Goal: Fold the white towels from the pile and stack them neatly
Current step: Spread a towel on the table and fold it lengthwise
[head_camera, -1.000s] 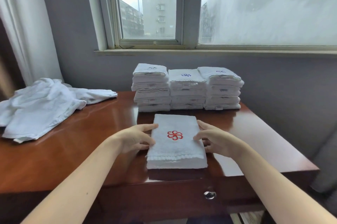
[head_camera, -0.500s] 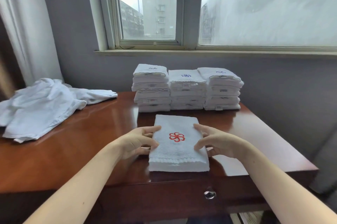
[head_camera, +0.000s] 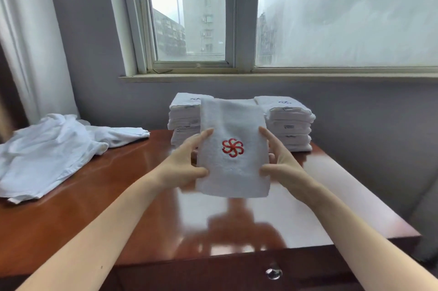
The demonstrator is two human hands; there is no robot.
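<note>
A folded white towel [head_camera: 233, 129] with a red pinwheel logo is lifted above the wooden table [head_camera: 132, 196], tilted up toward me. My left hand [head_camera: 184, 162] grips its left edge and my right hand [head_camera: 277, 162] grips its right edge, thumbs on top. Behind it stand three stacks of folded white towels: the left stack [head_camera: 183, 118], the right stack [head_camera: 289, 122], and a middle one mostly hidden by the held towel. A loose pile of unfolded white towels [head_camera: 52, 151] lies at the table's left end.
A wall with a window sill [head_camera: 260, 77] runs close behind the stacks. A white curtain [head_camera: 30, 37] hangs at the left. A drawer knob [head_camera: 273, 273] sits on the table's front face.
The folded towel lay flat on the table with my hands at its sides; both hands have now lifted it and carried it away from me toward the stacks.
</note>
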